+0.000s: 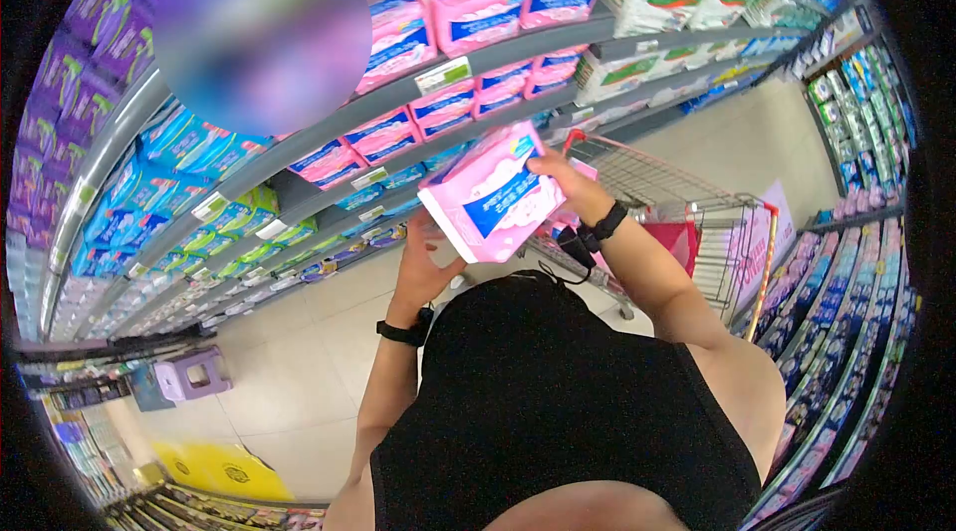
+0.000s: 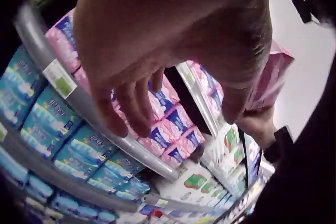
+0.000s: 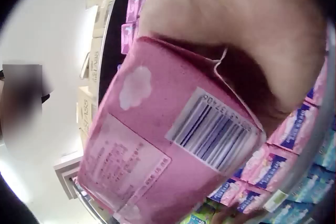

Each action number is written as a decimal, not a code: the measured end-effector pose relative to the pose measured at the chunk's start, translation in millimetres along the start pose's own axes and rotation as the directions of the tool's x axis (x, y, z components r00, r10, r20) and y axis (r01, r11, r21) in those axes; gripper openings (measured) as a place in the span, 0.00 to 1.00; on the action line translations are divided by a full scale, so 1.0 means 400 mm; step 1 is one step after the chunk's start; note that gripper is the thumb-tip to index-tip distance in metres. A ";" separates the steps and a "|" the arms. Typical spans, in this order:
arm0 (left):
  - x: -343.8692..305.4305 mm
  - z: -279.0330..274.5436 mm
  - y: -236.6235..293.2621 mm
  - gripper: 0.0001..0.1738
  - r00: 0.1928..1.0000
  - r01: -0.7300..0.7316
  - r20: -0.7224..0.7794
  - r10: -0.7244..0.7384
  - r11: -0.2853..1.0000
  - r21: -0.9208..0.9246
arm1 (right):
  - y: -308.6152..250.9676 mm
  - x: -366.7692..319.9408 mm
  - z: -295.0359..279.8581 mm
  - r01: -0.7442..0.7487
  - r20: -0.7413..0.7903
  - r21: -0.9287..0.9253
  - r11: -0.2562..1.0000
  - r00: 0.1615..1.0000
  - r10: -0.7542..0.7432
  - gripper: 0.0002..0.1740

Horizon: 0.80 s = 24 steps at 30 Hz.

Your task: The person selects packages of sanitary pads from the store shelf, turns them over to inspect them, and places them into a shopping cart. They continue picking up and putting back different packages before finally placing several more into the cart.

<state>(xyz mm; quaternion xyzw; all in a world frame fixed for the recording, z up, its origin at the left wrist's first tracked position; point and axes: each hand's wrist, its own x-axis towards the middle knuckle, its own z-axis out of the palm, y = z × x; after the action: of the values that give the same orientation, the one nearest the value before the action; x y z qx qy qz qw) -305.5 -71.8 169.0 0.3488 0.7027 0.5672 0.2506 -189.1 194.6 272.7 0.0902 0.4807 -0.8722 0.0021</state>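
Note:
A pink soft pack with a blue label (image 1: 503,197) is tilted in front of the body, held at its far right end by my right hand (image 1: 576,184). In the right wrist view the pack's side (image 3: 142,124) shows a barcode and a pale printed panel, with the hand wrapped over one end. My left hand (image 1: 423,272) is at the pack's lower left corner with its fingers spread. Seen from the left wrist, that hand (image 2: 173,40) has loosely bent fingers with nothing between them, and the pink pack (image 2: 270,77) lies beyond the thumb.
Shelves with similar pink packs (image 1: 468,3), blue packs (image 1: 179,172) and green packs (image 1: 234,217) run along the left and front. A wire shopping cart (image 1: 722,232) stands at the right, close to the right forearm. A purple stool (image 1: 194,374) is on the floor at left.

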 end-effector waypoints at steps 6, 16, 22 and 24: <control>0.045 0.126 0.166 0.76 0.877 -0.478 0.100 0.469 0.839 0.260 | 0.186 -0.116 -0.090 -0.117 -0.121 0.219 0.969 0.982 0.146 0.39; 0.047 0.291 0.130 0.48 0.982 -0.045 0.162 0.095 0.957 -0.286 | 0.219 -0.300 -0.162 -0.024 -0.175 -0.035 0.999 0.984 0.018 0.47; 0.024 0.337 0.117 0.39 0.974 0.126 0.214 -0.072 0.960 -0.251 | 0.218 -0.391 -0.179 0.115 -0.279 -0.447 0.887 0.924 -0.261 0.50; 0.017 0.353 0.134 0.40 0.968 0.149 0.231 -0.095 0.961 -0.233 | 0.215 -0.411 -0.188 0.187 -0.244 -0.533 0.825 0.899 -0.362 0.49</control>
<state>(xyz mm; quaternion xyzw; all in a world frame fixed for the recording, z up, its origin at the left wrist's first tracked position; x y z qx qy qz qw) -193.2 27.4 188.8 0.3303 0.6147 0.5925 0.4024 -7.9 197.9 187.7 0.1623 0.6896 -0.6814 -0.1840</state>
